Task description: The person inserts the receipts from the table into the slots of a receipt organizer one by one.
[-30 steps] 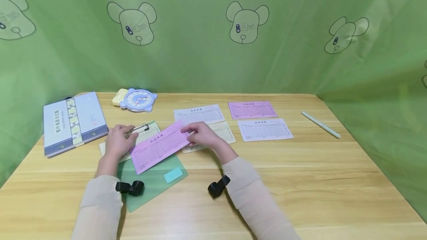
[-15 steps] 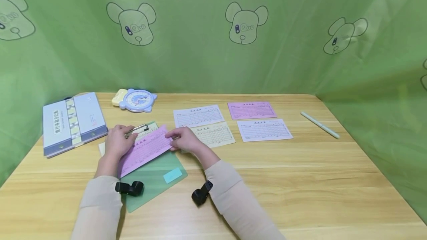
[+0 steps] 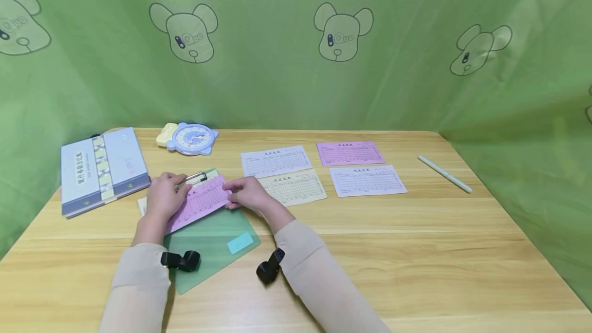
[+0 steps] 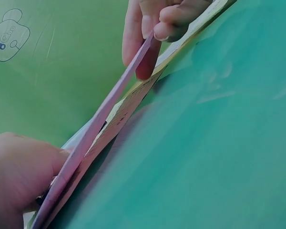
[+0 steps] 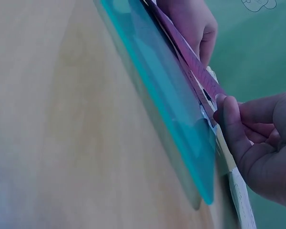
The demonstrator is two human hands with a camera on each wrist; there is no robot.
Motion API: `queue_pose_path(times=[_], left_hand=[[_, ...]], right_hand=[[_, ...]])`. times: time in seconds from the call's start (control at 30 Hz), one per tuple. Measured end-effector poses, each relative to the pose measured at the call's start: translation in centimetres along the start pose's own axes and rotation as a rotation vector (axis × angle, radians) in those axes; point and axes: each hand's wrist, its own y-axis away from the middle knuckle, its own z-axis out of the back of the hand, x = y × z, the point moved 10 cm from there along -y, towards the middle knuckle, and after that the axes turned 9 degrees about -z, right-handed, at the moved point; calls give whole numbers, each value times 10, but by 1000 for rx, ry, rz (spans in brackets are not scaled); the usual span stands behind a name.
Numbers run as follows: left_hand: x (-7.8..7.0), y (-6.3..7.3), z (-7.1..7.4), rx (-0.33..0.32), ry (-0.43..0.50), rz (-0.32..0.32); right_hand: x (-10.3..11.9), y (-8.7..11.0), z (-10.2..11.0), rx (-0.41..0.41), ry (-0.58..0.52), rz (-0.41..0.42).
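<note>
A green translucent clipboard (image 3: 210, 251) lies tilted on the table, with a pale blue label (image 3: 240, 242) near one corner. At its top, my left hand (image 3: 163, 198) grips the metal clip (image 3: 196, 179), thumb on the lever; its other fingers are partly hidden. My right hand (image 3: 250, 194) pinches the right end of a pink printed slip (image 3: 203, 202) between thumb and fingers. The slip lies over the clipboard just below the clip, its left end behind my left hand. Cream paper shows under the clip. In the left wrist view, the pink slip (image 4: 102, 109) stands slightly raised off the board.
Right of the clipboard lie a cream slip (image 3: 296, 188), two white slips (image 3: 276, 161) and another pink slip (image 3: 350, 153). A pale green pen (image 3: 445, 173) is farther right. A blue binder (image 3: 104, 168) and a blue toy clock (image 3: 191, 139) stand at the left.
My right hand has moved left with the pink slip, bringing it from across the clipboard up close beneath the clip. My left hand has stayed at the clip.
</note>
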Motion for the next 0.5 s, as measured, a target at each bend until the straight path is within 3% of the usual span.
queue_pose_path(times=[0.2, 0.5], left_hand=[[-5, -2, -2, 7, -92, -76], [-8, -3, -1, 20, -104, -84]], right_hand=[[-2, -6, -1, -14, 18, -23], [0, -11, -2, -37, 54, -56]])
